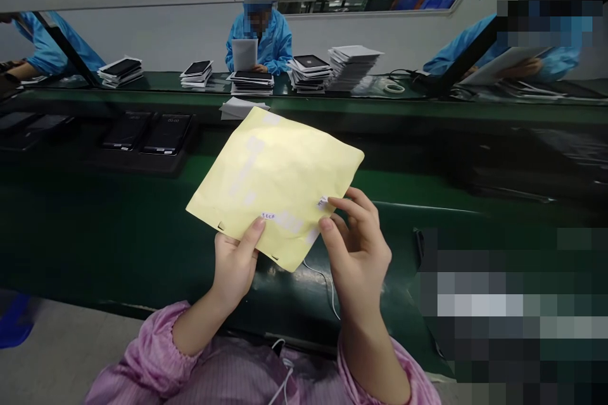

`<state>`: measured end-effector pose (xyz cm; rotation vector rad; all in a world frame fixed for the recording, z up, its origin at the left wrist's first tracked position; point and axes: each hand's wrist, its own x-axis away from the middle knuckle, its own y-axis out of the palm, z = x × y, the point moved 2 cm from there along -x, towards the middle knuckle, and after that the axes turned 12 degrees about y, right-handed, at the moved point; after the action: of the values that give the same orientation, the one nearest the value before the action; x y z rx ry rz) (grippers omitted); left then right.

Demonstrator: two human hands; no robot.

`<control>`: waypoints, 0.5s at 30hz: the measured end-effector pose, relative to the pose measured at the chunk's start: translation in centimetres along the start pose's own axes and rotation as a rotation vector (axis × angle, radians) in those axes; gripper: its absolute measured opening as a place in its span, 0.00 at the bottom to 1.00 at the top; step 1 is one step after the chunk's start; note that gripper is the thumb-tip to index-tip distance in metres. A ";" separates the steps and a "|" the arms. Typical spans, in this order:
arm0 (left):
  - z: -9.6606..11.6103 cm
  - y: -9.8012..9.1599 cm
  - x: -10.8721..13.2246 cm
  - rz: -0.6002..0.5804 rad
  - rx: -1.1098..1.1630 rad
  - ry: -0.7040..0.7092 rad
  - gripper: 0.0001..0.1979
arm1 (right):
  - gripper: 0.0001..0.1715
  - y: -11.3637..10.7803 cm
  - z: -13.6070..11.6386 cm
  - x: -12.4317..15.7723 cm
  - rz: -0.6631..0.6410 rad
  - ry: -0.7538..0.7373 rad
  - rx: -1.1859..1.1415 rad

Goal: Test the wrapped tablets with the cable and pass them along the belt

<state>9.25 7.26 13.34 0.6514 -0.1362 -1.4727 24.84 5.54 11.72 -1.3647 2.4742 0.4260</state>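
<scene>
Our left hand (236, 269) is clamped on a yellow sheet (285, 168), thumb across the front by the lower left edge, fingers behind. Our right hand (361, 247) is at the lower right edge, thumb and index finger a little apart; we cannot tell whether either presses on the sheet. The index fingertip is right beside a small label (322, 201) with writing on it, up and left from our right palm, so the right hand is the nearer one to it. A second label (268, 216) sits just beside our left thumb tip.

The sheet is roughly square, with no clear long axis, and we hold it up with one corner towards us. It has paler patches and two small slots along its lower left edge.

Under it we see the green surface (118, 221) and a white cord (332, 294). Farther off, to the left, a dark tray (133, 164) carries two tablets (167, 133); beyond, a person in blue (279, 44) sits behind stacks (310, 79).
</scene>
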 end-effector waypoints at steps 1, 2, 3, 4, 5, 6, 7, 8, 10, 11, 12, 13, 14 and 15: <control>-0.1 0.0 0.0 0.001 -0.005 0.000 0.22 | 0.12 0.0 0.0 0.0 0.006 -0.022 0.010; -0.1 0.1 0.0 0.002 -0.009 0.001 0.22 | 0.12 0.0 0.0 0.1 0.013 -0.050 0.030; -0.2 0.1 -0.1 0.001 -0.012 0.001 0.22 | 0.11 -0.1 0.1 0.1 0.023 -0.083 0.061; -0.3 0.1 -0.1 0.001 -0.015 0.000 0.21 | 0.10 -0.1 0.1 0.1 0.037 -0.117 0.099; -0.3 0.2 -0.1 0.001 -0.018 -0.001 0.21 | 0.09 -0.1 0.1 0.2 0.051 -0.145 0.140; -0.4 0.2 -0.2 0.002 -0.021 -0.001 0.20 | 0.09 -0.2 0.2 0.2 0.062 -0.165 0.177; -0.5 0.3 -0.1 0.004 -0.024 -0.001 0.20 | 0.08 -0.2 0.3 0.2 0.064 -0.174 0.203; -0.5 0.3 -0.1 0.007 -0.025 -0.003 0.21 | 0.08 -0.2 0.4 0.2 0.061 -0.170 0.212; -0.7 0.3 0.0 0.015 -0.019 -0.014 0.24 | 0.09 -0.1 0.6 0.3 0.037 -0.140 0.206; -0.7 0.4 0.0 0.020 -0.014 -0.026 0.27 | 0.09 -0.1 0.7 0.3 0.023 -0.131 0.207; -0.8 0.4 0.1 0.026 -0.008 -0.039 0.29 | 0.10 0.0 0.8 0.3 0.013 -0.133 0.216; -0.8 0.4 0.1 0.033 -0.002 -0.049 0.32 | 0.10 0.0 0.8 0.4 0.005 -0.148 0.235; -0.8 0.4 0.2 0.042 0.004 -0.056 0.34 | 0.09 0.1 0.7 0.4 -0.003 -0.174 0.260; -0.8 0.5 0.2 0.053 0.007 -0.061 0.36 | 0.09 0.1 0.7 0.4 -0.013 -0.204 0.290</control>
<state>10.06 7.35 12.83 0.6045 -0.2040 -1.4421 24.59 5.55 10.92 -1.1582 2.2549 0.1835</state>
